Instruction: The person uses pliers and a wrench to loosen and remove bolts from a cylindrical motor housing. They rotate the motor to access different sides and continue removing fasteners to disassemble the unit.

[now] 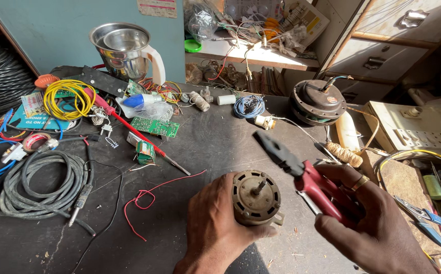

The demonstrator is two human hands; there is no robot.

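Motor (256, 198) in left hand (215, 228), pliers (306, 177) in right hand (378, 228)

A flat teal printed card (32, 117) with white lettering lies at nine o'clock on the dark bench, partly under a coil of yellow wire (69, 98). A pale paper notice (158, 7) with reddish print hangs on the blue-green wall at twelve o'clock. A white cardboard box (301, 18) with printed sides sits on the shelf at one o'clock, behind tangled wires. No screens show.

A steel jar (121, 50), yellow wire coil (69, 98) and green circuit board (155, 127) lie about.
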